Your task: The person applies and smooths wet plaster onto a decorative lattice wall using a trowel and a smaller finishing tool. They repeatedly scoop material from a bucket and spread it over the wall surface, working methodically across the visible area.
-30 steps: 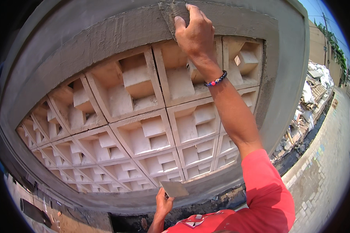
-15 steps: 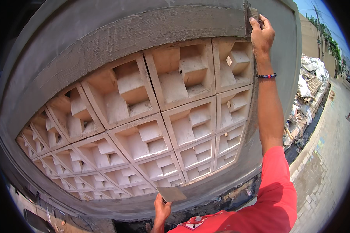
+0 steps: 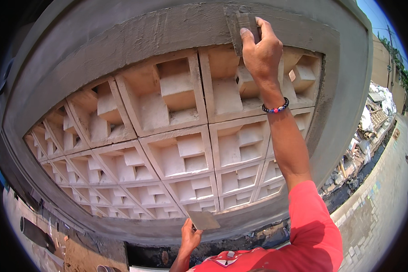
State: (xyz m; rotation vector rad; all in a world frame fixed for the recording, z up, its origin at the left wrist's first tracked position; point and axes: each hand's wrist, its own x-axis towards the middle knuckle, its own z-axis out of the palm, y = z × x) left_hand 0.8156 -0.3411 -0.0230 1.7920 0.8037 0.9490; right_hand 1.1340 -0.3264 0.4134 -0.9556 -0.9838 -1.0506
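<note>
Raised high, my right hand (image 3: 262, 53) grips a plastering float (image 3: 236, 32), a thin grey plate with a ribbed block handle. Its plate lies against the band of wet grey mortar (image 3: 167, 32) above the breeze blocks. Lower down, my left hand (image 3: 190, 235) is closed around the edge of a flat rectangular metal plate, likely a trowel (image 3: 204, 220), held in front of the wall's lower border. Between the hands spreads a grid of pale breeze blocks (image 3: 181, 149) with angled hollows. My right wrist hides part of the upper-right blocks.
A smooth grey raised frame (image 3: 356, 90) borders the wall. To the right lie a rubble heap (image 3: 365, 131) and a paved lane (image 3: 371, 217). Below the wall runs a dark ditch (image 3: 154, 255). A dark pipe (image 3: 34, 232) rests at lower left.
My right hand and its float have moved left along the mortar band, away from the upper right corner. The view has shifted too. My left hand still holds the trowel low down.
</note>
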